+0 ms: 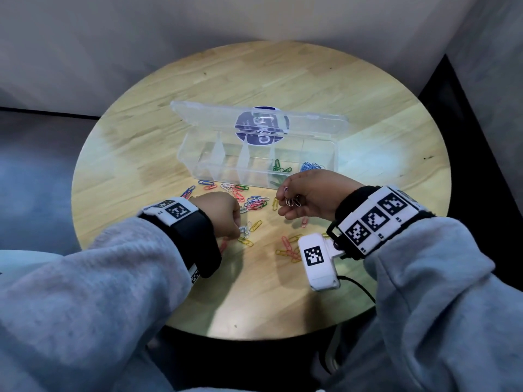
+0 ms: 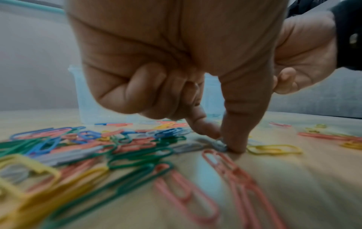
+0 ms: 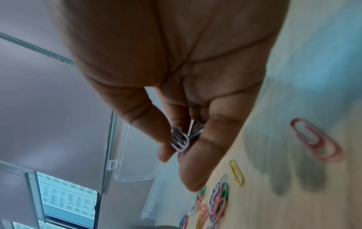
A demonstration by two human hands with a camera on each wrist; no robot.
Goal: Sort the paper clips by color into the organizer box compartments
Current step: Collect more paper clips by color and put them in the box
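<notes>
Now, bench: round light-wood bench [image 1: 283, 80] carrying the box and a scatter of clips
Box: clear plastic organizer box [image 1: 254, 165] at the middle of the bench, its lid [image 1: 215, 117] swung open toward the far side, thin dividers splitting it into a row of compartments
Sorted so far: green paper clips [image 1: 280, 167] in the second compartment from the right; blue paper clips [image 1: 311, 166] in the rightmost one; the other compartments look bare
Loose pile: mixed red, blue, green, yellow and white paper clips [image 1: 254, 203] spread on the bench just in front of the box, between the two hands, with more yellow and red ones [image 1: 288, 250] nearer the person
Left hand: left hand [image 1: 223, 213] lowered onto the bench, thumb and forefinger fingers [image 2: 237, 139] pressed together at the tips, pinching a white paper clip [image 2: 220, 144] that lies on the wood; the other fingers curl into the palm
Right hand: right hand [image 1: 308, 198] raised above the bench, just in front of the box's right end, thumb and fingers [image 3: 149, 124] pinching a small bunch of white paper clips [image 1: 291, 200]
Sleeves: grey sleeves [image 1: 113, 292] on both arms, marker bands at the wrists
</notes>
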